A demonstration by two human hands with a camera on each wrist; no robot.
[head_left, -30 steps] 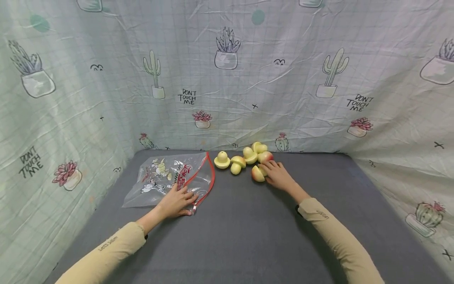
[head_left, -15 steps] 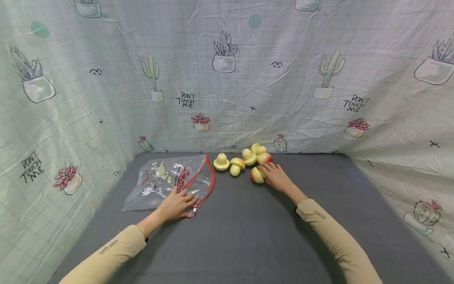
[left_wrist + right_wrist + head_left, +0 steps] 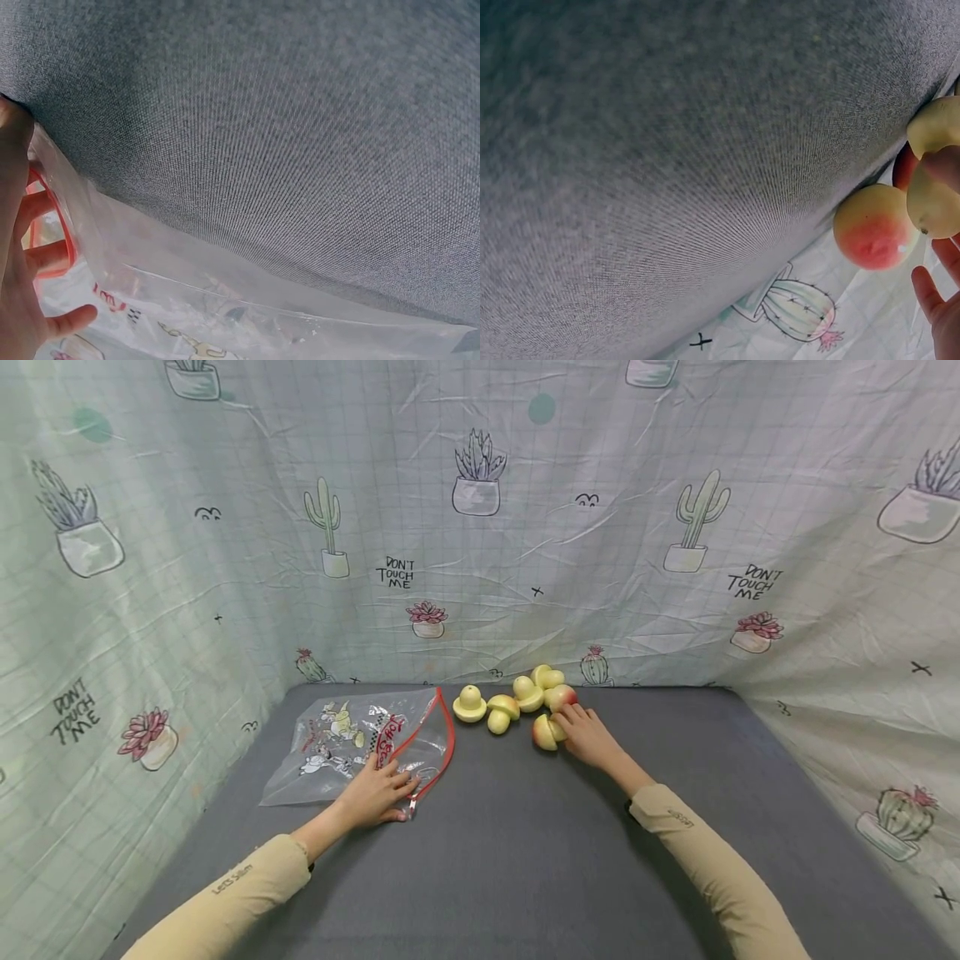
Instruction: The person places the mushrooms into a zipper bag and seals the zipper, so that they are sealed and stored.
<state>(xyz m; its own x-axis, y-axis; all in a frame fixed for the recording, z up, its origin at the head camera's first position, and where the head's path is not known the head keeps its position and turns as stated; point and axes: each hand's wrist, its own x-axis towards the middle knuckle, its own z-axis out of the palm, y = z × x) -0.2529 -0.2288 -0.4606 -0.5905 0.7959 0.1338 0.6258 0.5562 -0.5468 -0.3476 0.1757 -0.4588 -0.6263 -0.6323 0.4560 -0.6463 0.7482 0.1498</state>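
Observation:
In the head view my left hand [image 3: 372, 795] rests with spread fingers on a clear plastic zip bag [image 3: 318, 785] with red edging, cartoon prints and red lettering. The left wrist view shows straight fingers [image 3: 73, 321] at the bag's red-edged mouth [image 3: 64, 225]. My right hand [image 3: 588, 737] holds the nearest yellow-and-red, mushroom-shaped fruit piece [image 3: 543, 733]. From the right wrist, the thumb lies against that piece [image 3: 934, 206], with the other fingers [image 3: 928, 291] on its far side. A round, red-blushed fruit piece [image 3: 874, 229] sits right beside it.
More mushroom-shaped pieces stand along the back: one upright [image 3: 470, 703], one tipped over [image 3: 502, 713], and others close together [image 3: 528, 693]. A red-blushed one [image 3: 560, 696] is just beyond my right fingers. A cactus-print cloth [image 3: 480, 593] hangs behind the grey tabletop [image 3: 480, 860].
The fruit piece at my right hand has turned slightly. My left hand stays on the bag, and the view has shifted a little.

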